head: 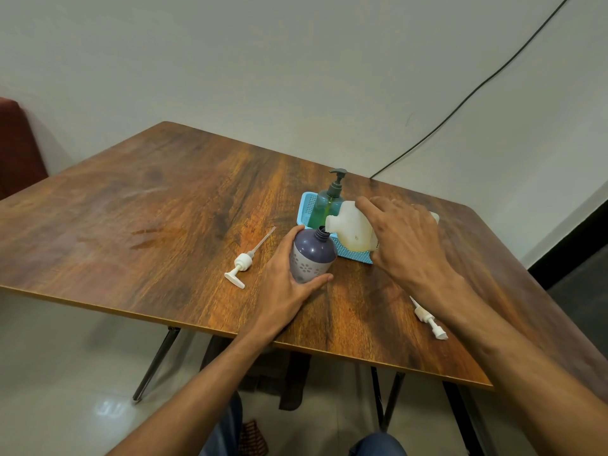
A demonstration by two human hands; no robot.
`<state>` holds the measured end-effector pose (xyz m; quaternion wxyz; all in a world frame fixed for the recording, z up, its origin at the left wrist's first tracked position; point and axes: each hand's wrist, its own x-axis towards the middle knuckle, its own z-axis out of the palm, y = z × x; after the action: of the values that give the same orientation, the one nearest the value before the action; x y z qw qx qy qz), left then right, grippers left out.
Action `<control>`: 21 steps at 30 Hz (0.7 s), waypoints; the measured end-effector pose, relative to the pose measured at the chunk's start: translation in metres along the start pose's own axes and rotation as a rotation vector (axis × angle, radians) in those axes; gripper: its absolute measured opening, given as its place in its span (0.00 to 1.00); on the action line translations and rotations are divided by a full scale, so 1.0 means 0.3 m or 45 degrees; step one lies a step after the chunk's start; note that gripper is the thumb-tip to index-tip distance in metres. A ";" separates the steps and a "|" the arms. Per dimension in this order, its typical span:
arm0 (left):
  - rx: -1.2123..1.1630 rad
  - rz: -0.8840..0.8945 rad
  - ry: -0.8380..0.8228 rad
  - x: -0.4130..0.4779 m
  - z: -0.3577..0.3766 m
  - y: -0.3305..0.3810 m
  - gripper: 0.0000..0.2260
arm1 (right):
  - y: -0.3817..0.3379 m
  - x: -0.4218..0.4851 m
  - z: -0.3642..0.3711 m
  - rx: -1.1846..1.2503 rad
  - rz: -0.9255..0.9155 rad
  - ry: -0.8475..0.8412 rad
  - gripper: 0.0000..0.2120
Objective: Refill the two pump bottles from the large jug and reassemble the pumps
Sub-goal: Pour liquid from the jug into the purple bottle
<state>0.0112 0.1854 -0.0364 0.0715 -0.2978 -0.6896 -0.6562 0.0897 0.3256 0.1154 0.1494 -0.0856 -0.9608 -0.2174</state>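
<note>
My left hand [285, 287] grips a purple bottle with white flowers [312, 256], which stands open-necked on the wooden table [164, 199]. My right hand [408, 238] holds the whitish large jug [353, 230] tipped on its side, its spout right over the purple bottle's neck. A green pump bottle with a dark pump [329, 200] stands in a blue tray [306, 209] behind them. One white pump with a long tube [245, 263] lies left of my left hand. A second white pump [429, 319] lies beside my right wrist.
The table's near edge runs close to my forearms. A black cable [477, 90] hangs down the wall to the table's back right. A red seat [19, 146] stands at far left. A wet smear [154, 236] marks the tabletop left of centre.
</note>
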 end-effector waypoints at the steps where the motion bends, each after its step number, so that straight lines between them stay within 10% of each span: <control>1: -0.004 -0.003 -0.002 0.000 0.000 0.000 0.42 | 0.000 0.000 0.000 -0.003 0.002 0.000 0.36; 21: 0.006 0.001 -0.017 0.001 0.000 -0.004 0.42 | 0.000 -0.007 -0.009 0.008 0.001 -0.012 0.36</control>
<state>0.0104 0.1856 -0.0374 0.0679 -0.3022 -0.6914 -0.6527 0.0925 0.3242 0.1169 0.1452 -0.0864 -0.9621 -0.2139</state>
